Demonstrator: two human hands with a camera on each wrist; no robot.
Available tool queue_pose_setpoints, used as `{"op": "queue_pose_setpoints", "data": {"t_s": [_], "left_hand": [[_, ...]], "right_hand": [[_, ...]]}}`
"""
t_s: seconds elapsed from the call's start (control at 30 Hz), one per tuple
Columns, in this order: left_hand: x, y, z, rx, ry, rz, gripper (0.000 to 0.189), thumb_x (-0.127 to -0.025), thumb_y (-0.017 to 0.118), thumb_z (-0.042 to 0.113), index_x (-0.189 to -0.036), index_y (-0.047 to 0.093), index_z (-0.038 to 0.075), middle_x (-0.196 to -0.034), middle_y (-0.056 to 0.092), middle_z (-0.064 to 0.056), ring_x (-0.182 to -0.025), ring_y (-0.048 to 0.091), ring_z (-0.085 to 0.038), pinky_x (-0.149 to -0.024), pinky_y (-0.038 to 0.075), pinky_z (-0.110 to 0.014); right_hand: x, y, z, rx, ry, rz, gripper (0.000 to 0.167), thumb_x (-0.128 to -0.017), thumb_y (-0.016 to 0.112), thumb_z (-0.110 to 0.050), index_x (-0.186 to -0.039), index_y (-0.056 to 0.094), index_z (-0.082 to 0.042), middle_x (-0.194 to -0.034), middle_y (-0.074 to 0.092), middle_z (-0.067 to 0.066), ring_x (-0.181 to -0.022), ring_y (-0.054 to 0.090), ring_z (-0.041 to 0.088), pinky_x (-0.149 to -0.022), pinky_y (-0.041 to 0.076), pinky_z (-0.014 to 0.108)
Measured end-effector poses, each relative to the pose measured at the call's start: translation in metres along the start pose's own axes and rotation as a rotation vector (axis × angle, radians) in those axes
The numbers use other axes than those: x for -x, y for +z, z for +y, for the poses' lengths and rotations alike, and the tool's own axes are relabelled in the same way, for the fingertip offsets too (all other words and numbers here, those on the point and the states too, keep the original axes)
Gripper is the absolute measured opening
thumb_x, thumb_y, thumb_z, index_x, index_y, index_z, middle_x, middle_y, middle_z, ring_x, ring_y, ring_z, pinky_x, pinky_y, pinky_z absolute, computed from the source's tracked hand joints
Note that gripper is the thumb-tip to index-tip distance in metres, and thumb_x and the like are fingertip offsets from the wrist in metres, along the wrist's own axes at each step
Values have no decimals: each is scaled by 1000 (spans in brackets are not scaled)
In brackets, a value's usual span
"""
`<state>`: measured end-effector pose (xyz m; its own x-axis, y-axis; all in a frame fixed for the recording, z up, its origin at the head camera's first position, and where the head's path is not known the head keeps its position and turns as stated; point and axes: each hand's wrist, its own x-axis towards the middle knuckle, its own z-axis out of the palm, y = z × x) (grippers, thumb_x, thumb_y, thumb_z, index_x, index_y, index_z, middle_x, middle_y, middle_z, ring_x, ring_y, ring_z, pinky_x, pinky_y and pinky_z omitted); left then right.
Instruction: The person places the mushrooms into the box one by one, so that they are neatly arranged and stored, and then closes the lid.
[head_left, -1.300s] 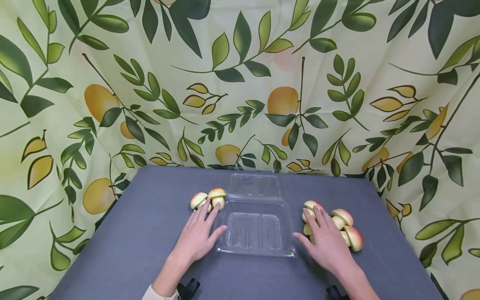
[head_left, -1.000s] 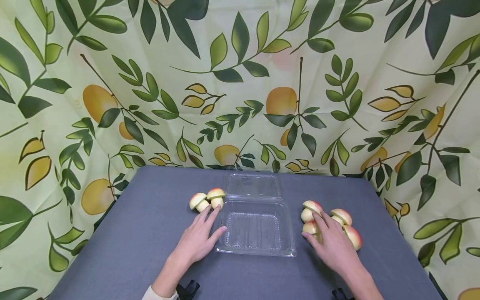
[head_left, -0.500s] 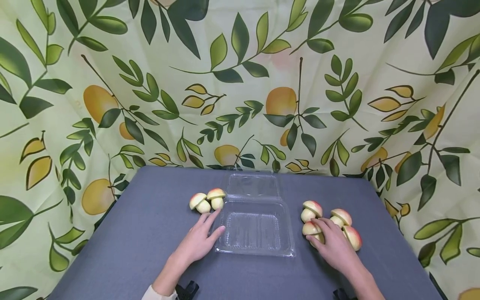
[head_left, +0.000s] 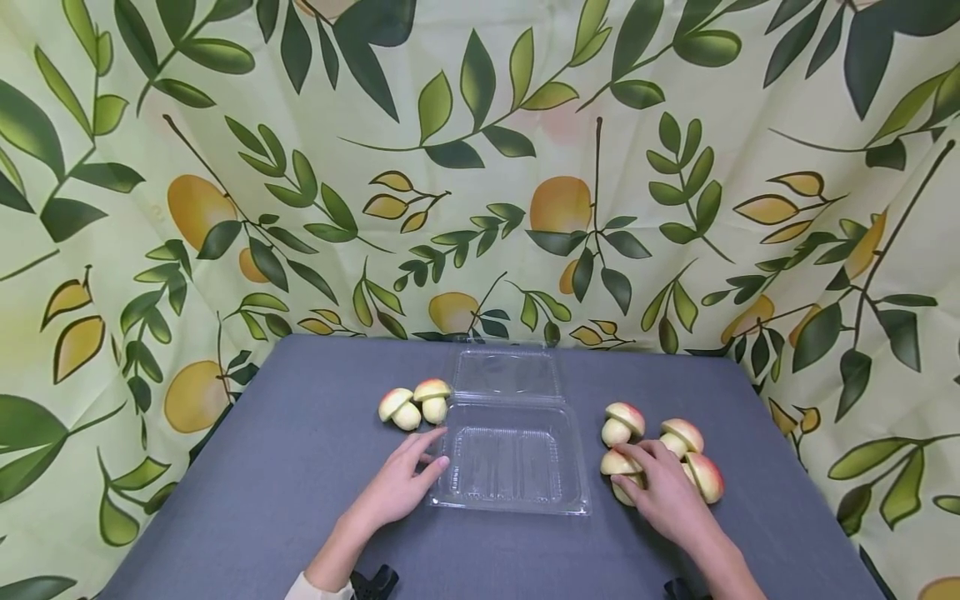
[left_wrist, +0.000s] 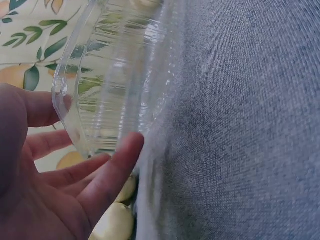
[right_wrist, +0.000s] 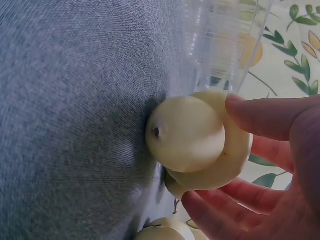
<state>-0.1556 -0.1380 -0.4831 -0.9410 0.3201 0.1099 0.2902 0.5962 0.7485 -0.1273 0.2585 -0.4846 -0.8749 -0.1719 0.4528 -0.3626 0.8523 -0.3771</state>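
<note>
My right hand (head_left: pixel 667 500) pinches a cream toy mushroom (head_left: pixel 617 463) with a red-tinged cap, right of the clear plastic clamshell container (head_left: pixel 510 507). In the right wrist view the thumb lies on the cap of this toy mushroom (right_wrist: pixel 186 135), its round stem end facing the camera. Fingers curl round the cap's other side. My left hand (head_left: pixel 397 485) is at the container's left edge, fingers loosely spread. In the left wrist view its thumb and fingers lie about the see-through container wall (left_wrist: pixel 107 75); firm contact is hard to tell.
Two toy mushrooms, one at the left (head_left: pixel 399 408) and one beside it (head_left: pixel 433 400), lie beyond my left hand. Others surround my right hand: one behind (head_left: pixel 624 423), one farther right (head_left: pixel 684 435) and one beside the wrist (head_left: pixel 705 477). The container's lid (head_left: pixel 507 372) lies folded back toward the patterned cloth.
My right hand has drawn back from above the right-hand group and taken hold of the nearest toy mushroom, which has shifted slightly left. The left hand has pulled back slightly from the left pair.
</note>
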Motion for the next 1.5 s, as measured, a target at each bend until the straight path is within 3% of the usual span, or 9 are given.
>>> {"op": "queue_pose_setpoints", "data": {"t_s": [0.17, 0.47, 0.7, 0.93, 1.07, 1.23, 1.5], "left_hand": [[-1, 1, -3, 104, -6, -29, 48, -103, 61, 24, -147, 51, 6, -133, 56, -19, -83, 70, -17, -73, 53, -30], [0, 2, -2, 196, -38, -55, 48, -103, 61, 19, -147, 49, 3, -136, 53, -24, -81, 70, -20, -67, 54, -28], [-2, 2, -1, 207, -38, -42, 46, -103, 61, 17, -146, 50, 2, -135, 54, -25, -87, 70, -25, -67, 54, -29], [-4, 3, -2, 219, -30, -26, 43, -102, 60, 13, -143, 51, 1, -133, 55, -25, -86, 71, -25, -70, 55, -29], [-5, 3, -2, 229, -30, -17, 41, -102, 61, 11, -140, 53, 0, -128, 57, -25, -78, 71, -22, -70, 55, -29], [-8, 3, -1, 241, -11, 1, 37, -101, 62, 10, -135, 55, -2, -117, 61, -23, -80, 70, -24, -67, 57, -29], [-9, 3, -1, 243, -5, 9, 35, -100, 63, 9, -133, 57, -2, -111, 62, -16, -80, 69, -24, -65, 56, -29]], "right_hand": [[1, 1, -1, -33, 36, -11, 40, -77, 87, -11, -114, 73, -6, -102, 60, 8, -90, 60, 23, -75, 49, 45], [-1, 2, -6, -104, 96, -78, 38, -82, 84, -14, -117, 70, -7, -111, 65, 6, -101, 64, 26, -85, 50, 49], [-4, 1, -6, -144, 116, -83, 37, -82, 84, -14, -116, 70, -10, -111, 65, 3, -101, 62, 23, -85, 50, 45], [-7, -6, -8, -172, 135, -71, 36, -82, 85, -16, -115, 69, -10, -108, 65, 2, -92, 57, 14, -77, 49, 33], [-8, -11, -10, -199, 151, -81, 37, -85, 84, -18, -117, 69, -9, -109, 65, 2, -95, 60, 17, -78, 53, 34], [-12, -17, -14, -209, 160, -78, 38, -87, 82, -21, -119, 68, -7, -110, 65, 3, -98, 62, 20, -79, 55, 35], [-17, -19, -19, -239, 139, -40, 37, -87, 82, -19, -120, 68, -8, -113, 65, 1, -102, 61, 14, -81, 56, 33]]}}
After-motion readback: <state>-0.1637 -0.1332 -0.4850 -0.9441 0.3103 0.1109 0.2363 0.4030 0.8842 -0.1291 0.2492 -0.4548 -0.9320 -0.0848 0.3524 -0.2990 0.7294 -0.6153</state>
